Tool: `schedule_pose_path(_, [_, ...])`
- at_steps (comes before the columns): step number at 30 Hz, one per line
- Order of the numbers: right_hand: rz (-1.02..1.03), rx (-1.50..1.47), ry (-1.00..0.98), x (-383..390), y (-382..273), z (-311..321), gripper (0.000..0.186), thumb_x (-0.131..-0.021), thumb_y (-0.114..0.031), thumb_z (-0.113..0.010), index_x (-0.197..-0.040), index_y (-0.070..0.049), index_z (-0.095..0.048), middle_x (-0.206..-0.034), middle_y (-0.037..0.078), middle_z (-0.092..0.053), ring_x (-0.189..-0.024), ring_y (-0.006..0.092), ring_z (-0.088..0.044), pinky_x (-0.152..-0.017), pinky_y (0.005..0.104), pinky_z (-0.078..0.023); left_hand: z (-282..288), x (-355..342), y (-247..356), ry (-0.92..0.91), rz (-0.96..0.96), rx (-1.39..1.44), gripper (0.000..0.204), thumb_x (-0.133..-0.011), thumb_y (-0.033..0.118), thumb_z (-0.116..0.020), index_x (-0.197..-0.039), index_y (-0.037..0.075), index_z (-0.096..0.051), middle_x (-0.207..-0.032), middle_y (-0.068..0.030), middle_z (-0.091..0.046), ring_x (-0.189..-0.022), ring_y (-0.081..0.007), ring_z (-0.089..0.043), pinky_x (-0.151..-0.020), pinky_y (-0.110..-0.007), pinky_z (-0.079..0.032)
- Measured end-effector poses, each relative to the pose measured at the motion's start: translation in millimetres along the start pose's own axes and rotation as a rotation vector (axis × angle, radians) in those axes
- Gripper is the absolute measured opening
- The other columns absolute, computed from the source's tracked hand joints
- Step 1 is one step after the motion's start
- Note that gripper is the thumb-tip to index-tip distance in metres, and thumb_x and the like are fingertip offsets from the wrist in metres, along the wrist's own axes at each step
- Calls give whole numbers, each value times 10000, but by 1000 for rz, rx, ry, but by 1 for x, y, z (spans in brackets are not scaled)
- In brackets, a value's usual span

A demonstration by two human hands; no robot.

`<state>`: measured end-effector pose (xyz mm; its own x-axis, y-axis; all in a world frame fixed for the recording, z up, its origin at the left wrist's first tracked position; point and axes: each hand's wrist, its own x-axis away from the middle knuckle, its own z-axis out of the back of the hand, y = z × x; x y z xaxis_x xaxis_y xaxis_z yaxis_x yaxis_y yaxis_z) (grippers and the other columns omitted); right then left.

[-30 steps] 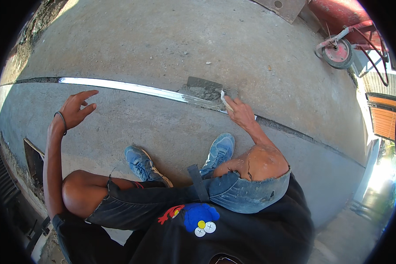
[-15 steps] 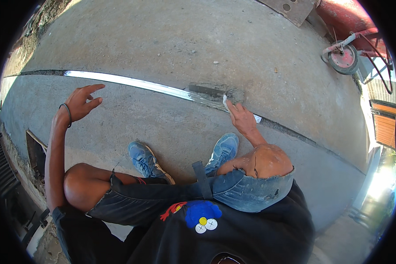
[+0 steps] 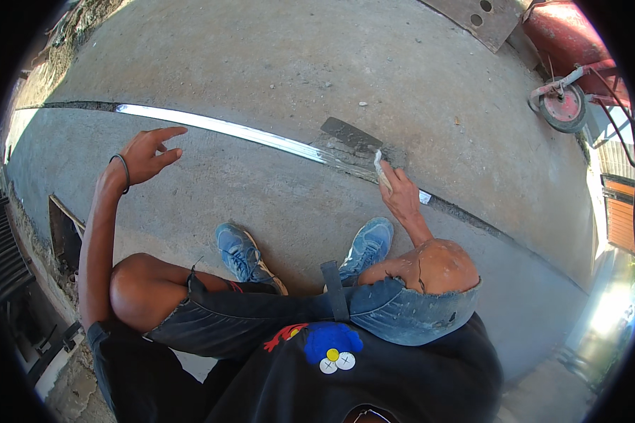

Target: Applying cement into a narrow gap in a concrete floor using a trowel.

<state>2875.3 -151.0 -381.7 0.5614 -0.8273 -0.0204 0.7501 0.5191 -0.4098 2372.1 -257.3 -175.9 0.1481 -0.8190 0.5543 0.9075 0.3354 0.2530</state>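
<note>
My right hand [image 3: 404, 196] is closed round the handle of a trowel [image 3: 347, 132], whose flat grey blade lies over the concrete just beyond a long, shiny metal straightedge [image 3: 222, 125]. Wet mortar [image 3: 394, 154] is smeared beside the blade and over the right part of the straightedge. That bar lies slantwise along a dark joint in the floor, its right end showing past my hand. At the left, my left hand [image 3: 148, 155] hovers on the near side of the bar, fingers apart and holding nothing. A dark band circles its wrist.
The concrete floor [image 3: 240, 63] carries scattered grit. A red wheelbarrow [image 3: 566, 106] stands at the far right, near a board with round holes [image 3: 478, 21]. My blue shoes [image 3: 367, 243] are planted close to the joint. A framed opening [image 3: 65, 229] is at the left.
The trowel blade has turned and swung away from the straightedge, so more of its face shows. The whole view has shifted slightly; my left hand keeps its pose.
</note>
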Motion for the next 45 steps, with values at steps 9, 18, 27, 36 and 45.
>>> schedule_pose_path(9, [-697, -442, 82, 14, 14, 39, 457, -918, -264, -653, -1281, -17, -527, -790, 157, -651, -689, 235, -665, -548, 333, -498, -2, 1, -4, 20, -2, -25, 494, -905, 199, -612, -1371, 61, -527, -1291, -194, -609, -987, -304, -688, -858, -423, -555])
schedule_pose_path(18, [-473, -941, -415, -13, -80, 10, 483, -928, -310, -654, -1276, -6, -512, -798, 99, -614, -591, 130, -595, -479, 295, -482, 2, -7, 9, 26, -43, -25, 489, -906, 205, -620, -1368, 70, -532, -1305, -193, -600, -1000, -311, -682, -871, -426, -551])
schedule_pose_path(27, [-822, -586, 199, 71, 16, -6, 445, -901, -175, -641, -1296, -26, -499, -800, 119, -639, -515, 167, -592, -426, 331, -471, 0, 1, 1, -9, 89, -3, 486, -905, 194, -620, -1369, 81, -533, -1320, -196, -588, -1030, -327, -674, -870, -445, -553])
schedule_pose_path(36, [-518, -335, -41, 26, 4, -23, 451, -827, -198, -659, -1200, 25, -541, -926, 300, -657, -934, 466, -637, -808, 484, -501, 0, -10, 18, 32, -80, -8, 477, -922, 230, -623, -1370, 94, -533, -1292, -185, -610, -1016, -350, -671, -864, -455, -553])
schedule_pose_path(45, [-50, 34, -110, -77, -43, -10, 380, -854, -41, -539, -1234, -49, -532, -1174, 242, -571, -926, 451, -617, -743, 521, -518, 4, 3, 12, 17, 31, -39, 482, -918, 228, -624, -1371, 90, -532, -1294, -186, -610, -995, -335, -685, -832, -450, -563])
